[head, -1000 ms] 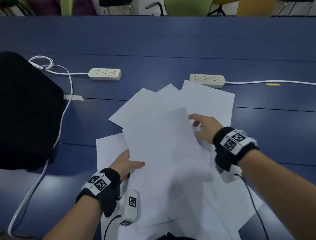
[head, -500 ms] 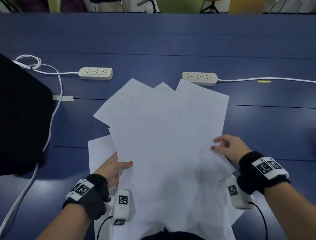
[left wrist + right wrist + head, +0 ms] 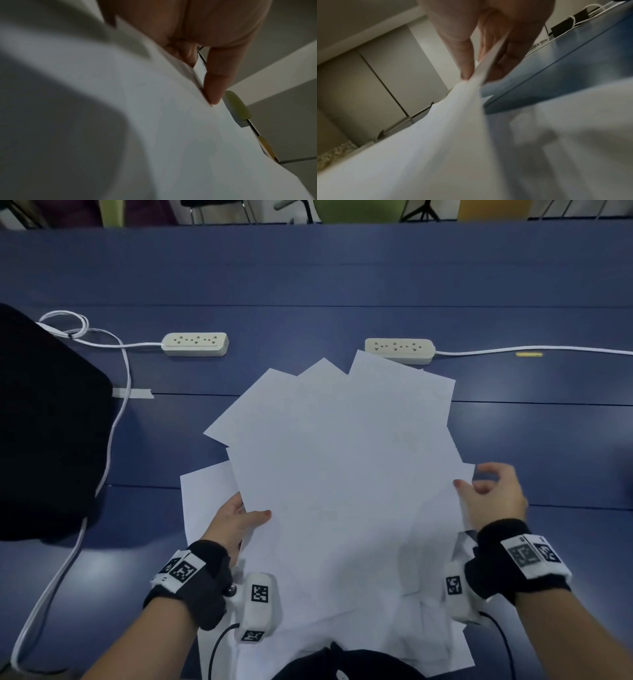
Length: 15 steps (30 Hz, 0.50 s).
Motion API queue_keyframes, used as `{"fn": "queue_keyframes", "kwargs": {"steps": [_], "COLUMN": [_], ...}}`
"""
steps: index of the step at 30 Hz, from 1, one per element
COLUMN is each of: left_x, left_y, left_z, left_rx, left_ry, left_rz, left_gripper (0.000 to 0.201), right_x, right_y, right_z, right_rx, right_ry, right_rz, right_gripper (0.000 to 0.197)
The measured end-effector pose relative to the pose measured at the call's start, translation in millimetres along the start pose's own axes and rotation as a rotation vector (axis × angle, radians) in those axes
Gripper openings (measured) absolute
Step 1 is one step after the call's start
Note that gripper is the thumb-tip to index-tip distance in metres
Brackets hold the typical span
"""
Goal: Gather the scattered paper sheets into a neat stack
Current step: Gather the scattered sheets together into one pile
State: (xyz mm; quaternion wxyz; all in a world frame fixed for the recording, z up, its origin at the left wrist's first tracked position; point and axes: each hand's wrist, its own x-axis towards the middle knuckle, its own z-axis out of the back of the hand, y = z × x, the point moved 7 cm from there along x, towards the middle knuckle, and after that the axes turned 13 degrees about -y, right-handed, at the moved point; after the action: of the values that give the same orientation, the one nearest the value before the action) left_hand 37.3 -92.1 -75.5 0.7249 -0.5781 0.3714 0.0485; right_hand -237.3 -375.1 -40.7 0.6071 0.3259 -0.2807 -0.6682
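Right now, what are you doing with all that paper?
A person is gathering loose white paper sheets on a blue table. The left hand grips the left edge of the pile, thumb on top. The right hand pinches the right edge between thumb and fingers. The sheets are still fanned out with corners poking in different directions, so it isn't a neat stack yet. Two power strips and a black bag lie nearby.
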Motion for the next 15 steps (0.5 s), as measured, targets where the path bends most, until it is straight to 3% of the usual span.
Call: {"fn": "queue_keyframes", "kwargs": {"steps": [4, 5, 7, 9, 12, 15], "left_x": [2.2, 2.0, 1.8, 2.9, 1.9, 3.6], "left_y": [1.5, 1.4, 1.0, 2.1, 3.6, 2.3], "left_z": [-1.7, -2.2, -1.9, -0.6, -0.5, 0.4], "left_rx": [0.013, 0.015, 0.026, 0.048, 0.138, 0.244], "left_ry": [0.036, 0.042, 0.043, 0.038, 0.071, 0.132], "left_rz": [0.041, 0.053, 0.071, 0.091, 0.110, 0.107], "left_gripper": [0.035, 0.032, 0.030, 0.043, 0.059, 0.055], "right_x": [-11.6, -16.2, -24.6, -32.6, -44.1, -28.3], "right_y": [-6.0, -8.5, -5.1, 1.8, 10.3, 12.4], "right_z": [-23.5, -27.2, -32.8, -39.3, -52.2, -51.0], "right_rx": [0.178, 0.186, 0.116, 0.011, 0.068, 0.155], "right_ry": [0.370, 0.406, 0.445, 0.494, 0.623, 0.566], "right_rz": [-0.208, -0.236, -0.148, -0.037, -0.050, -0.122], "right_gripper": [0.038, 0.034, 0.027, 0.022, 0.024, 0.035]}}
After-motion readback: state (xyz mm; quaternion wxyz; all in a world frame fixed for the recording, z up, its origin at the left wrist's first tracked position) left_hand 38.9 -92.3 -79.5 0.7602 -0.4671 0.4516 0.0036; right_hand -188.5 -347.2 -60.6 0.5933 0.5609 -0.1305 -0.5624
